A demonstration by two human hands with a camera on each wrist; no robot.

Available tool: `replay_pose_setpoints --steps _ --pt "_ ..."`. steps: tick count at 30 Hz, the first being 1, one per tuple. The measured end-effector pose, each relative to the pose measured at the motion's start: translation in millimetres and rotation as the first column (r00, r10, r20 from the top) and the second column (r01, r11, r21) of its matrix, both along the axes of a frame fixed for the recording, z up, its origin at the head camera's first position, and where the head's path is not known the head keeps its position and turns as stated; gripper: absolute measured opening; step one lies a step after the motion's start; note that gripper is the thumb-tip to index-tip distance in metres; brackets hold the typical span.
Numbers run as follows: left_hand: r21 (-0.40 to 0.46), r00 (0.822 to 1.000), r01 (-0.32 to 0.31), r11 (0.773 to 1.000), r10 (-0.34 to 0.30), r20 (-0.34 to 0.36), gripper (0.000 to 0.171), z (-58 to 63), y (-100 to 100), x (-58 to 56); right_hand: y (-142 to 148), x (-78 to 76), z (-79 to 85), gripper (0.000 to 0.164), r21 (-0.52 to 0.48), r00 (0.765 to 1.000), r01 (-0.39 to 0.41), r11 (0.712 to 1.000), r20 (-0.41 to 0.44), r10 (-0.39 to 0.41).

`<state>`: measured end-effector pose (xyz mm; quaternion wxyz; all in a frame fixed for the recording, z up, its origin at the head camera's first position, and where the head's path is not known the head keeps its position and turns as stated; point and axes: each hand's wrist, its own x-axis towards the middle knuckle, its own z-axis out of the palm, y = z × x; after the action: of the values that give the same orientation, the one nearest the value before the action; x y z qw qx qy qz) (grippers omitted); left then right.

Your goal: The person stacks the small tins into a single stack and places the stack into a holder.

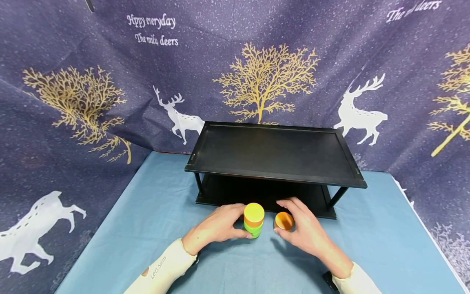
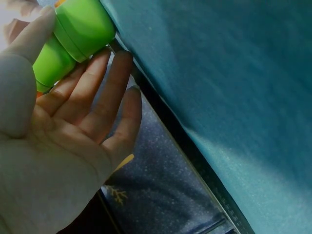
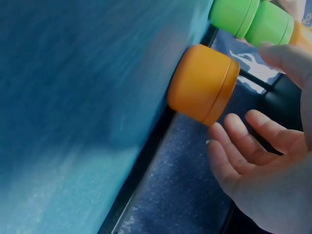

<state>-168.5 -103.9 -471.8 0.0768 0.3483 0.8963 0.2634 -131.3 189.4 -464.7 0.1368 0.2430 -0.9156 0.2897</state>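
A stack of small round cups (image 1: 253, 229) stands on the blue cloth, with green pieces below, an orange band above them and a yellow top. My left hand (image 1: 225, 224) holds this stack, thumb at its near side and fingers behind. In the left wrist view the thumb lies along the green cups (image 2: 85, 29), with the fingers on their other side. To the right, a single orange cup (image 1: 284, 221) sits upright, its hollow facing up. Around its rim my right hand (image 1: 302, 228) is spread; in the right wrist view its fingertips (image 3: 234, 122) are close to the orange rim.
Just behind both hands is a black two-level rack (image 1: 275, 153) with a broad flat top and a lower shelf. Blue cloth (image 1: 154, 228) covers the table. A dark curtain (image 1: 198, 61) printed with deer and trees hangs behind and along the sides.
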Motion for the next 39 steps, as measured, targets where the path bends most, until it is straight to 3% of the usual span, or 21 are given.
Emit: replay_pose_setpoints --steps 24,39 --pt "-0.009 1.0 0.001 1.0 -0.001 -0.002 0.065 -0.1 -0.1 -0.3 5.3 -2.9 -2.3 0.073 0.075 0.995 0.014 0.997 0.099 -0.021" --pt "-0.007 1.0 0.001 1.0 -0.001 0.003 0.064 -0.2 -0.5 -0.3 6.5 -2.7 -3.6 0.066 0.11 0.985 0.024 0.994 0.166 -0.042"
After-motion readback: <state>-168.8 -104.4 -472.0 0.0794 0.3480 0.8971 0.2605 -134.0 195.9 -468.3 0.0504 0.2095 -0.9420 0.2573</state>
